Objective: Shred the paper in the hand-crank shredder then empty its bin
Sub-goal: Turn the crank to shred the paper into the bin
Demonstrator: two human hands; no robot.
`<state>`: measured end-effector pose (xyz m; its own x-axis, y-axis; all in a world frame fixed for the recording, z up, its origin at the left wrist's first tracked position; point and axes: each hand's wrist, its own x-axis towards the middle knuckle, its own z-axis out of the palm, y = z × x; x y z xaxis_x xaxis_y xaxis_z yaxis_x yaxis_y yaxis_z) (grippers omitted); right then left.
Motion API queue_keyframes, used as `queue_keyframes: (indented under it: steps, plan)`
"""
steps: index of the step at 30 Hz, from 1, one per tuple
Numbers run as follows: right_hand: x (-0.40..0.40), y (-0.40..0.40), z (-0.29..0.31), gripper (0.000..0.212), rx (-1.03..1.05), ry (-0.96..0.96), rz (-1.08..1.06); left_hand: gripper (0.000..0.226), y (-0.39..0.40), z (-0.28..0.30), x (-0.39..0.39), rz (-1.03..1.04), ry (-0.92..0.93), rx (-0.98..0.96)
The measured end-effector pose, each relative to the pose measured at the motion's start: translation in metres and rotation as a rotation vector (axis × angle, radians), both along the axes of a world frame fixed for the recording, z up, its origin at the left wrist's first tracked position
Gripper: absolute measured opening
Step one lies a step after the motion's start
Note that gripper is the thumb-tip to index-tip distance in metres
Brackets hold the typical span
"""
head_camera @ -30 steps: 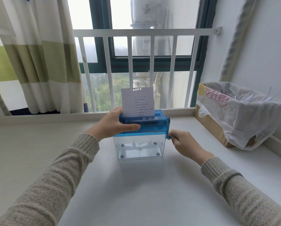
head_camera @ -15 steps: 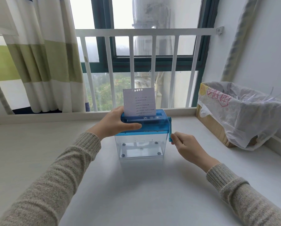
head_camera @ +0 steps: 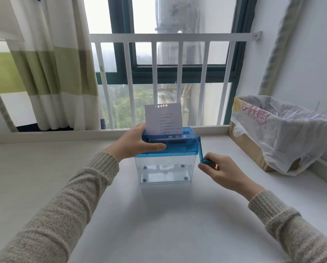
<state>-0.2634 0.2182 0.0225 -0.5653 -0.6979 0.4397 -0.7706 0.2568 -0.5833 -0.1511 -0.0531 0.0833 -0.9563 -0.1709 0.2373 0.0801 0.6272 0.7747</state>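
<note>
- A pale white sill surface fills the lower half of the head view and bears everything else.
- Behind it stands a window with a dark green frame, crossed by a white railing; a striped green and cream curtain hangs at the left.
- At the right edge, against the wall, sits a cardboard box lined with a thin plastic bag; pale paper strips lie inside the bag.
- The hand-crank shredder stands upright near the middle of the sill, well apart from the box. Its blue top sits on a clear bin; no shreds can be made out in the bin.
- The left hand grips the blue top from the left end, thumb along the front face, fingers curled over the back.
- The right hand pinches the knob of the crank handle between thumb and fingertips; the crank arm points down along the shredder's right side.
- A sheet of paper, printed with short lines of text, stands upright in the top slot, most of it above the shredder.
</note>
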Motion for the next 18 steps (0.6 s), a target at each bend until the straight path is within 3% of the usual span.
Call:
queue_keyframes:
  steps: [3, 6, 12, 18]
  plan:
    - [0.003, 0.001, 0.003, 0.011, -0.011, 0.093, -0.013, 0.048, 0.000, 0.001, 0.000, 0.001, -0.018, 0.000]
    - [0.008, 0.004, 0.004, 0.012, -0.025, 0.313, -0.040, 0.048, 0.000, 0.000, -0.001, 0.004, -0.026, 0.000]
    - [0.015, 0.013, 0.002, 0.050, -0.006, 0.613, -0.047, 0.047, 0.001, 0.000, 0.000, -0.002, -0.017, 0.007]
    - [0.013, 0.012, -0.001, 0.041, 0.067, 0.784, -0.108, 0.047, 0.001, 0.001, 0.001, 0.005, -0.018, -0.006]
